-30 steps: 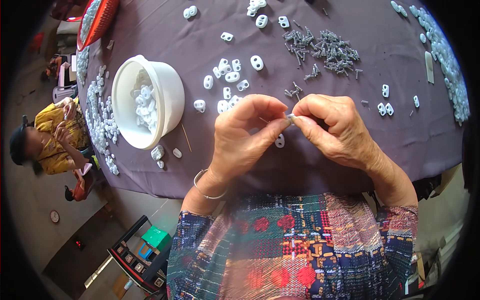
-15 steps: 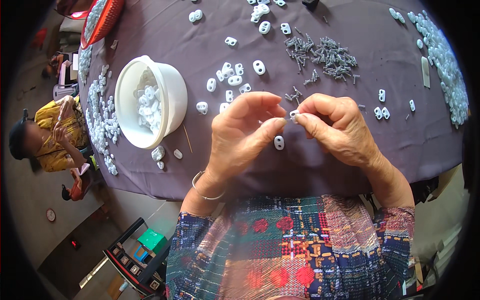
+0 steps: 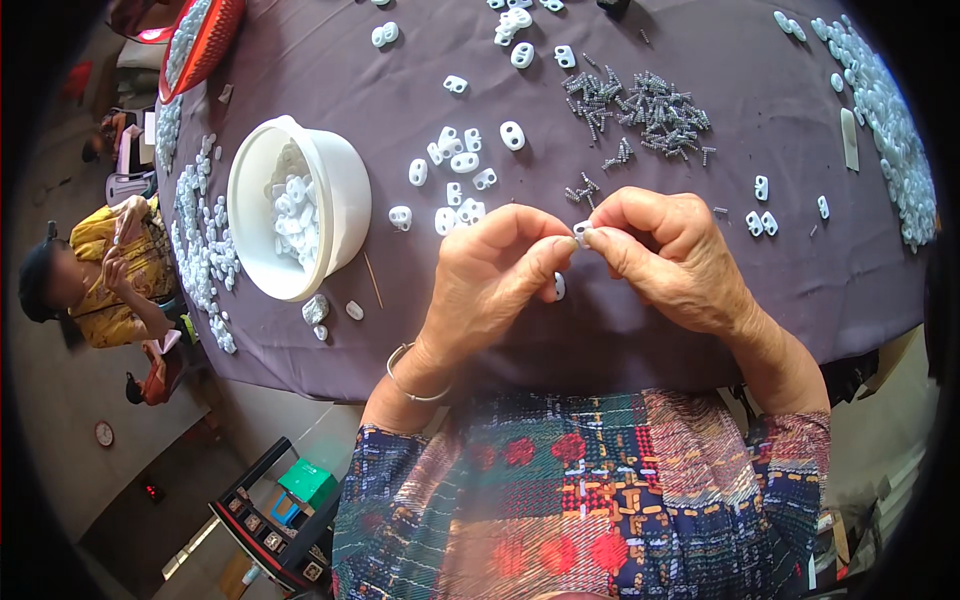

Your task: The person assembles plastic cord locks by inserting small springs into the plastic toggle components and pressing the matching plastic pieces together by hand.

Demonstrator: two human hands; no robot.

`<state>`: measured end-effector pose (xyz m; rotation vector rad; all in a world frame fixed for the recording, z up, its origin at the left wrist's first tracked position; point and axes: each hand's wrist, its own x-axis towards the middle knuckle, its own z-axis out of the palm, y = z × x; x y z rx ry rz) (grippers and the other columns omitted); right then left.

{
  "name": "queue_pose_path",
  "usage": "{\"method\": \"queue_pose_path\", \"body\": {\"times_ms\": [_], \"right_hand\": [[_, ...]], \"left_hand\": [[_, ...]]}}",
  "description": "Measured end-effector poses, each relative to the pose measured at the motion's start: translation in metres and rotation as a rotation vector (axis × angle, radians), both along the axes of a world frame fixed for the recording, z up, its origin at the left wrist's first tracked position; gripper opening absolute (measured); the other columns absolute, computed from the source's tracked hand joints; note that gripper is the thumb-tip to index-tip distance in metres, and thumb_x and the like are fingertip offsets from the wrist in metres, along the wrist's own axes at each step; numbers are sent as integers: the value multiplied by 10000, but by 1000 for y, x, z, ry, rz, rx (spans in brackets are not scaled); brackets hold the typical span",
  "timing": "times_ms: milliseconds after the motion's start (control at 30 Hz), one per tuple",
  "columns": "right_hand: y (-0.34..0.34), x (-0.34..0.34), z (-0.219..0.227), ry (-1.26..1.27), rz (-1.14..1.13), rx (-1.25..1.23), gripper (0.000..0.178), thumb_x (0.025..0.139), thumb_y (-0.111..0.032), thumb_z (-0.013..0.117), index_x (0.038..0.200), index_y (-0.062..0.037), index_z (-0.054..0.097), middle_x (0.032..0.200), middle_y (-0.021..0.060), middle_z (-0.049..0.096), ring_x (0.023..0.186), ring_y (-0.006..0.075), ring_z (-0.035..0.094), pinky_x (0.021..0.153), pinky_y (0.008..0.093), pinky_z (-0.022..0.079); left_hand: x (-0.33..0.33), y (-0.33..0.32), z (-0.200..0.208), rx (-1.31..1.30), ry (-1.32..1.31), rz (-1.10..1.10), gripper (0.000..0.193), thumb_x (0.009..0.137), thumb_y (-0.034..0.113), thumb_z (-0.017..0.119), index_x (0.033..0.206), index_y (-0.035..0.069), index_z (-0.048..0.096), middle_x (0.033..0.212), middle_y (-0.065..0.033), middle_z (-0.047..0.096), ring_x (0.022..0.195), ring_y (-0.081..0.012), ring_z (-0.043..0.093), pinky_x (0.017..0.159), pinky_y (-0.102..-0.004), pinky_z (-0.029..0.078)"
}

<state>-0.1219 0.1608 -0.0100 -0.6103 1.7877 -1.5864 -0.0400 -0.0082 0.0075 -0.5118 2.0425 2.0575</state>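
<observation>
Between the fingertips of both hands is a small white plastic cord lock (image 3: 581, 230) with a dark hole. My right hand (image 3: 680, 255) pinches it between thumb and forefinger. My left hand (image 3: 500, 265) is closed too, thumb and forefinger tips pressed against the lock's left side; any spring there is hidden. Under the left fingertips another white cord lock (image 3: 559, 287) lies partly covered on the cloth. Several loose cord locks (image 3: 464, 162) lie beyond my left hand. Small metal springs (image 3: 660, 115) are heaped beyond my right hand, with a few nearer springs (image 3: 580, 187) by the fingers.
At left a white tub (image 3: 345, 200) lies tilted, holding white pieces. A thin stick (image 3: 373, 280) lies beside it. White pieces spread along the left edge (image 3: 200, 230) and pile up at the right edge (image 3: 880, 130). A red basket (image 3: 212, 45) stands far left. Another person (image 3: 105, 270) sits beyond the table.
My left hand has moved slightly right, its fingertips closing up to the cord lock. The spring visible between them earlier is now hidden. The lock lying below has become partly covered.
</observation>
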Motion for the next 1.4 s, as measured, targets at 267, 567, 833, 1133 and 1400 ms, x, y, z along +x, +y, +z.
{"method": "queue_pose_path", "body": {"times_ms": [267,567,833,1133,1400], "right_hand": [[-2,1,-2,42,-51,9,98,827,-73,587,792,19,590,593,54,541,524,86,488,481,244,383],[-3,0,-7,142,-26,-46,107,862,-68,565,812,23,590,567,0,509,503,45,473,453,199,371],[-2,-2,1,-163,-22,15,122,880,-104,557,834,2,593,548,-15,507,425,40,460,376,189,352],[-1,0,-1,-208,-18,22,124,883,-105,552,834,2,591,545,-22,500,428,36,453,380,187,343],[-3,0,-12,230,-35,-57,108,865,-81,563,814,12,584,547,-14,500,460,42,440,421,215,339]], "left_hand": [[1,8,-8,-73,91,41,78,871,62,592,864,-16,596,676,1,570,533,-23,482,478,-149,375],[-1,8,-7,-138,150,29,70,841,43,622,831,-24,605,632,-5,579,503,-36,509,447,-175,412],[-1,1,-3,51,34,41,121,809,-2,643,910,-39,585,767,-37,605,604,-58,558,531,-185,474],[0,3,-1,0,-3,33,148,808,18,654,925,-44,588,777,-41,614,607,-58,568,510,-186,476],[0,5,-5,-63,19,32,85,839,49,628,863,-31,611,694,-24,609,545,-49,552,480,-171,444]]}}
